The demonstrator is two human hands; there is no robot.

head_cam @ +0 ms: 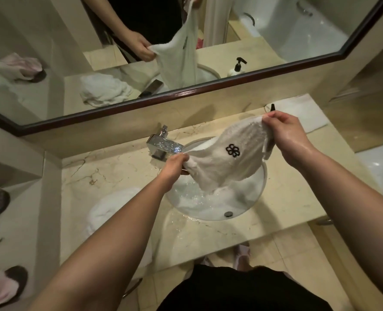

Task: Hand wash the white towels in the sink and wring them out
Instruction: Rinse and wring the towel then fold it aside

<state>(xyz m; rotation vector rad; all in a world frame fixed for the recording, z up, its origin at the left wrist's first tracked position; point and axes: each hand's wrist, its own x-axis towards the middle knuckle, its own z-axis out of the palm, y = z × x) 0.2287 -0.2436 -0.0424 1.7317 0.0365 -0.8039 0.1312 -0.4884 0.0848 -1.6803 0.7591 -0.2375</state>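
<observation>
Both forearms reach in from six o'clock. At the centre, the hands hold one white towel [226, 158] stretched above the sink [256, 194]: the left hand [174, 163] grips a bunched corner at nine o'clock of the basin, the right hand [286, 135] pinches the top edge at two o'clock. Its lower end trails into the water. Soaked terry looks heavy, limp and slippery; gather it thick before twisting. Another towel heap [112, 212] waits on the worktop [208, 234] at eight o'clock.
</observation>
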